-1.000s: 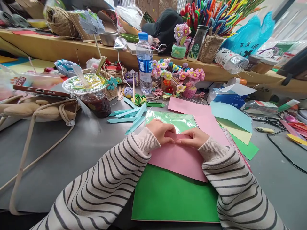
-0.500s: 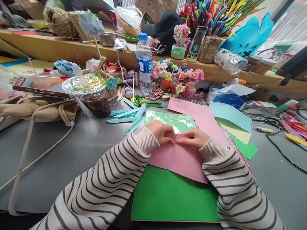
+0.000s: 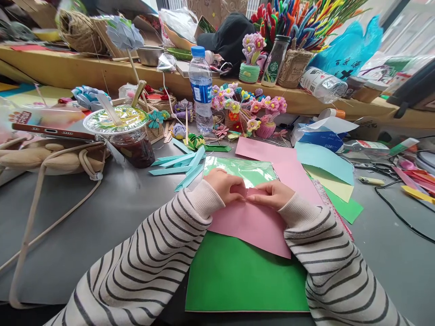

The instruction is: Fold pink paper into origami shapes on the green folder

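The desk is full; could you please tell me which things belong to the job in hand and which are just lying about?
In the job:
pink sheet, held by left hand and right hand
green sheet beneath, probably as support

Apparently lying about:
drink cup
upright water bottle
phone

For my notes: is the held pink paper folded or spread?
Mostly spread: the pink paper extends over the green sheet, its far edge bent between left hand and right hand.

Grey table (image 3: 78,244) bearing a green sheet (image 3: 241,280), pale-blue strips (image 3: 190,166), a lidded cup (image 3: 135,148), an upright blue-capped bottle (image 3: 200,93)
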`<state>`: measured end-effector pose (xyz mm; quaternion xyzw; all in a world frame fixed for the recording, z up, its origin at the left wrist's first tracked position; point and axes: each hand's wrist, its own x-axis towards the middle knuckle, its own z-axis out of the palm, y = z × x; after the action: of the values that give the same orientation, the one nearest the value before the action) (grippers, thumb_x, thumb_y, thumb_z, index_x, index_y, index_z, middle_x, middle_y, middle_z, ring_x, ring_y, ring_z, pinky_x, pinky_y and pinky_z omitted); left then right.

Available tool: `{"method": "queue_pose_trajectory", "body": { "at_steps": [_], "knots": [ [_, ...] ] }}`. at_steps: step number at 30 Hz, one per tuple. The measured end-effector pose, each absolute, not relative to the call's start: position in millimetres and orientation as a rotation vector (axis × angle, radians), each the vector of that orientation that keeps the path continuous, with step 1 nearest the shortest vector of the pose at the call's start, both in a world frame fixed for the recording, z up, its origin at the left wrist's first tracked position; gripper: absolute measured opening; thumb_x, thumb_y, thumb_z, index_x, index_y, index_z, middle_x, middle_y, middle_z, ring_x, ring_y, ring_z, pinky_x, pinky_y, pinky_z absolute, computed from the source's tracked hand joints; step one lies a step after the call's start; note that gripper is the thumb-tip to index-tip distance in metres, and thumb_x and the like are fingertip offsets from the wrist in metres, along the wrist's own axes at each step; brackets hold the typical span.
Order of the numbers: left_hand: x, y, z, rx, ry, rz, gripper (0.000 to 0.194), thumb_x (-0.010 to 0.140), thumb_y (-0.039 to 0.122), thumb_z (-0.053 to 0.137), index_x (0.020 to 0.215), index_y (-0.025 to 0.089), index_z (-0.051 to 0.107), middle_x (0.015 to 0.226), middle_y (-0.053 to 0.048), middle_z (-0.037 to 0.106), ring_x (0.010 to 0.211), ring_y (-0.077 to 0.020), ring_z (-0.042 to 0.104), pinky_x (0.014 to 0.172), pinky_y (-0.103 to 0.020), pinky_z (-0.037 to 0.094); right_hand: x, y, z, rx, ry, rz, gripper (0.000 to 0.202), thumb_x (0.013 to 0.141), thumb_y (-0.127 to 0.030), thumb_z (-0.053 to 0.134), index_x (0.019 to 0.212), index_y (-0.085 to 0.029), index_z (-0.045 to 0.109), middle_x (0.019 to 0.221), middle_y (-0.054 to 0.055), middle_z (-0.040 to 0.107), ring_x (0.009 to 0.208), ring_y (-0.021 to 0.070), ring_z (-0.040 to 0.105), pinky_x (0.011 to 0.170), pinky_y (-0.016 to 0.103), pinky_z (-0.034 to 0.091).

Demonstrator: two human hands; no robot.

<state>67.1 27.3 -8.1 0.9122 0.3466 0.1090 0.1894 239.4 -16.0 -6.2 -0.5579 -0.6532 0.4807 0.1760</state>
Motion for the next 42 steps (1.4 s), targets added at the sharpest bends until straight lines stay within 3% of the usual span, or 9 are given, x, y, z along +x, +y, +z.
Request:
{"method": "queue_pose_trajectory", "body": {
  "at_steps": [7, 13, 22, 25, 28, 31, 37, 40, 42],
  "knots": [
    [67, 28, -9, 2.577, 0.927, 0.262, 0.019, 0.065, 0.035, 0.057, 0.077, 0.021, 0.060, 0.071, 0.001, 0.063, 0.070, -0.0142, 0.055, 0.084, -0.035, 0.031, 237, -17, -10, -1.675, -1.950, 1.194, 0.030, 0.062, -0.042, 0.053, 0.056, -0.013, 0.054, 0.045, -0.006, 0.029, 0.043, 0.0051, 0.026, 0.040, 0.021, 0.018],
    [70, 25, -5, 2.628, 0.980, 0.304, 0.017, 0.066, 0.034, 0.056, 0.076, 0.021, 0.059, 0.069, 0.002, 0.064, 0.065, -0.0124, 0.055, 0.088, -0.035, 0.027, 239, -17, -8, -1.649, -1.888, 1.263, 0.034, 0.062, -0.045, 0.053, 0.049, -0.015, 0.044, 0.047, -0.007, 0.021, 0.044, 0.0046, 0.022, 0.039, 0.021, 0.016],
    [70, 24, -2, 2.627, 0.987, 0.327, 0.019, 0.066, 0.032, 0.057, 0.081, 0.021, 0.057, 0.075, 0.002, 0.065, 0.070, -0.0136, 0.057, 0.090, -0.038, 0.025, 242, -15, -10, -1.645, -1.796, 1.309, 0.035, 0.060, -0.045, 0.056, 0.049, -0.014, 0.045, 0.047, -0.007, 0.022, 0.043, 0.0045, 0.023, 0.040, 0.021, 0.017],
    [65, 29, -4, 2.589, 0.984, 0.449, 0.033, 0.063, 0.037, 0.060, 0.090, 0.020, 0.054, 0.088, -0.002, 0.062, 0.083, -0.0176, 0.054, 0.088, -0.038, 0.029, 244, -16, -10, -1.629, -1.774, 1.341, 0.033, 0.061, -0.044, 0.056, 0.052, -0.014, 0.049, 0.046, -0.007, 0.027, 0.042, 0.0044, 0.027, 0.039, 0.020, 0.020],
    [55, 35, -6, 2.442, 1.105, 0.736, 0.061, 0.055, 0.040, 0.065, 0.106, 0.015, 0.044, 0.109, -0.010, 0.050, 0.102, -0.0218, 0.043, 0.087, -0.035, 0.032, 247, -18, -7, -1.580, -1.653, 1.442, 0.028, 0.061, -0.041, 0.058, 0.062, -0.013, 0.055, 0.049, -0.005, 0.041, 0.045, 0.0060, 0.038, 0.041, 0.020, 0.029],
    [44, 40, -10, 2.072, 1.286, 0.796, 0.077, 0.050, 0.037, 0.068, 0.114, 0.009, 0.034, 0.112, -0.016, 0.047, 0.102, -0.0229, 0.044, 0.085, -0.036, 0.036, 250, -19, -4, -1.545, -1.572, 1.481, 0.029, 0.061, -0.039, 0.058, 0.074, -0.012, 0.059, 0.058, -0.001, 0.052, 0.052, 0.0095, 0.048, 0.047, 0.022, 0.037],
    [34, 38, -17, 1.471, 1.091, 0.657, 0.042, 0.052, 0.036, 0.066, 0.085, 0.011, 0.057, 0.079, -0.006, 0.063, 0.072, -0.0183, 0.058, 0.065, -0.029, 0.046, 265, -14, -7, -1.579, -1.571, 1.157, 0.036, 0.056, -0.042, 0.062, 0.080, -0.015, 0.060, 0.077, 0.004, 0.061, 0.072, 0.0163, 0.056, 0.065, 0.028, 0.044],
    [33, 37, -18, 1.281, 1.144, 0.842, 0.037, 0.048, 0.033, 0.069, 0.078, 0.013, 0.060, 0.075, -0.003, 0.064, 0.068, -0.0148, 0.058, 0.062, -0.024, 0.046, 277, -11, -14, -1.665, -1.295, 0.868, 0.054, 0.050, -0.043, 0.065, 0.095, -0.017, 0.054, 0.095, 0.008, 0.058, 0.086, 0.0190, 0.055, 0.073, 0.030, 0.043],
    [32, 38, -19, 1.217, 1.139, 0.920, 0.037, 0.047, 0.031, 0.071, 0.078, 0.014, 0.061, 0.075, -0.002, 0.064, 0.067, -0.0137, 0.057, 0.061, -0.022, 0.046, 282, -12, -19, -1.664, -1.070, 0.902, 0.054, 0.048, -0.043, 0.066, 0.096, -0.020, 0.054, 0.100, 0.008, 0.057, 0.090, 0.0209, 0.054, 0.070, 0.030, 0.045]
  ]
}}
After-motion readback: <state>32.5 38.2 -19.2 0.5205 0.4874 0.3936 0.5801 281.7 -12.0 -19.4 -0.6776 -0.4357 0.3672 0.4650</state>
